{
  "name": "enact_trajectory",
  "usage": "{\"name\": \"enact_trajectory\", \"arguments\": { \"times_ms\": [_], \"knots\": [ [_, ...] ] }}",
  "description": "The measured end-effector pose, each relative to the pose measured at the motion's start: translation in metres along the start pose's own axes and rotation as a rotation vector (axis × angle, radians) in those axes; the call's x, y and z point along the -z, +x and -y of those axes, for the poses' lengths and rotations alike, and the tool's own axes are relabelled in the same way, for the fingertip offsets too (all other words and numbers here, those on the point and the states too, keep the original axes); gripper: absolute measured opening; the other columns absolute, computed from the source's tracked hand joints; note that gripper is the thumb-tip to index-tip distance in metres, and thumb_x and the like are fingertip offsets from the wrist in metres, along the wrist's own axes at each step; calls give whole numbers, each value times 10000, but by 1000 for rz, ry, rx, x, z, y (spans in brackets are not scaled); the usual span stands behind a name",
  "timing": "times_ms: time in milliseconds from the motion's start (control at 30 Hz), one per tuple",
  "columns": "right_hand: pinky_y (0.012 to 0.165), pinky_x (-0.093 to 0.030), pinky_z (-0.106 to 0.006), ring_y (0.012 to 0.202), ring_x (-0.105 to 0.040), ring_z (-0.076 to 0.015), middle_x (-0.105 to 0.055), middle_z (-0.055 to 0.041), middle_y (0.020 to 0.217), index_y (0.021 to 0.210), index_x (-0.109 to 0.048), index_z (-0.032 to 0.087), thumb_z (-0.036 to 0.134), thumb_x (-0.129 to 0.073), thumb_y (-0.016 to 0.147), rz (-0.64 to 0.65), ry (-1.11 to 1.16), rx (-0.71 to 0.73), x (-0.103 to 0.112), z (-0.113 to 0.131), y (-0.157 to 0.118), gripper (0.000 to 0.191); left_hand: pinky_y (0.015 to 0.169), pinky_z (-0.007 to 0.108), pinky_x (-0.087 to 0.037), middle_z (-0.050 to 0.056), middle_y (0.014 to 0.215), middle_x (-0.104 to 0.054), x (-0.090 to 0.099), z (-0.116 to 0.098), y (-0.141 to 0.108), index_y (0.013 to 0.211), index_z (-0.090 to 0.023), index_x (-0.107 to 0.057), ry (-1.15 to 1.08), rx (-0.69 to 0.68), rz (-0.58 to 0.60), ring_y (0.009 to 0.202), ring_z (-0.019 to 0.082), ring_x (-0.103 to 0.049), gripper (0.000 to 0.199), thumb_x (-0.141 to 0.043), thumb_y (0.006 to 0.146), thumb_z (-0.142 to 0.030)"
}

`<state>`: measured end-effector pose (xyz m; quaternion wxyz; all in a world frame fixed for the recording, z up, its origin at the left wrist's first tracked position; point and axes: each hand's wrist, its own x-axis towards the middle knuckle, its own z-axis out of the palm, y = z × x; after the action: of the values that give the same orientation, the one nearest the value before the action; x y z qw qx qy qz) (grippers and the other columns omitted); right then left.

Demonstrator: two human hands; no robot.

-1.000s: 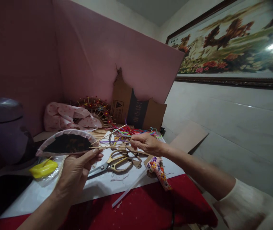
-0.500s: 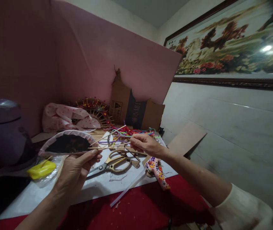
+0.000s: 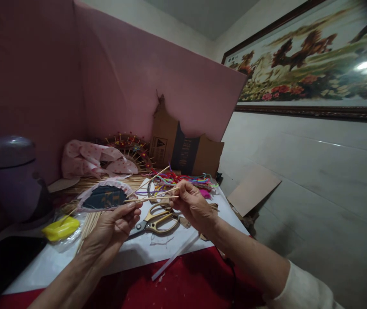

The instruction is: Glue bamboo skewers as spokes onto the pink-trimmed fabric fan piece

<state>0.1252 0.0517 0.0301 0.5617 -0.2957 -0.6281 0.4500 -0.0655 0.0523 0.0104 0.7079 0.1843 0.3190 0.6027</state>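
Observation:
My left hand (image 3: 114, 225) is closed, thumb on top, around the near end of a dark cardboard piece (image 3: 104, 198) edged with pink-white cloth. Several thin wooden sticks (image 3: 153, 198) stick out to the right from that end, one of them slanting upward. At the right ends of two sticks, the fingertips of my right hand (image 3: 193, 206) are pinched. Just below the sticks, scissors with gold handles (image 3: 153, 227) lie on white paper (image 3: 141, 251), their blades partly behind my left hand.
A yellow lump (image 3: 61, 228) in clear plastic lies left, near a dark flat slab (image 3: 8, 262) and a lidded bin (image 3: 13, 184). Behind are colourful pipe cleaners (image 3: 186, 180), torn cardboard (image 3: 167, 146) and patterned cloth (image 3: 83, 159). A translucent stick (image 3: 173, 257) crosses the front.
My right hand has turned and come slightly nearer, its fingertips now at the stick ends. The cloth-edged piece has tilted, so its printed face shows. The flowered piece is now hidden behind my right arm.

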Motion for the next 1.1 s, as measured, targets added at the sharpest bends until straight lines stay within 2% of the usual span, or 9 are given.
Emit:
{"name": "enact_trajectory", "arguments": {
  "times_ms": [67,167,333,433,600,733,867,967,1100],
  "knots": [
    [527,-354,-251,539,-385,-115,-402,23,634,722,-447,203,392,-372,905,-16,-245,118,4,2,3,273,515,168,-534,132,692,-691,4,0,3,627,-26,-701,8,-13,10,563,122,-630,224,-512,725,43],
    [624,-350,-272,647,-425,-140,-479,-7,681,692,-526,176,249,-521,842,27,-430,202,18,16,11,167,550,170,-532,138,721,-701,11,0,8,669,-27,-712,54,-82,57,641,148,-646,144,-574,699,2],
    [666,-354,-293,721,-419,-170,-535,-62,744,748,-561,149,19,-367,839,483,-1299,511,36,46,24,251,595,187,-534,115,703,-715,16,1,10,687,-53,-722,147,-163,120,687,166,-650,65,-691,638,-83],
    [676,-376,-284,769,-436,-175,-562,-80,813,849,-565,138,-7,-351,835,561,-1437,566,38,55,26,258,590,178,-527,106,713,-722,16,1,9,694,-61,-726,158,-153,127,666,153,-647,82,-712,622,-97],
    [666,-398,-273,752,-479,-151,-568,-65,795,822,-566,133,58,-402,854,462,-1159,478,33,56,20,183,573,174,-521,122,738,-727,14,1,9,689,-59,-725,125,-141,126,694,166,-653,88,-707,605,-80],
    [540,-354,-239,572,-432,-102,-524,-1,670,753,-570,145,200,-479,856,251,-804,173,28,50,13,149,558,180,-523,125,721,-726,13,0,9,676,-64,-723,111,-126,122,673,168,-657,81,-706,597,-72],
    [475,-340,-227,501,-430,-81,-522,13,664,740,-540,160,334,-510,841,161,-366,-111,25,37,8,203,539,188,-525,133,727,-726,13,0,8,671,-66,-720,101,-109,116,658,174,-663,80,-693,597,-53],
    [473,-347,-225,498,-438,-77,-526,15,660,728,-538,161,351,-533,827,114,-266,-123,24,28,7,214,540,190,-527,135,737,-726,13,0,9,671,-71,-718,91,-106,118,672,179,-666,85,-686,599,-40],
    [465,-346,-222,497,-432,-79,-539,1,664,743,-540,158,339,-468,872,48,-428,-36,23,24,4,234,556,204,-536,133,732,-724,14,0,11,672,-76,-719,91,-118,119,685,182,-664,88,-665,620,-31]
  ]
}}
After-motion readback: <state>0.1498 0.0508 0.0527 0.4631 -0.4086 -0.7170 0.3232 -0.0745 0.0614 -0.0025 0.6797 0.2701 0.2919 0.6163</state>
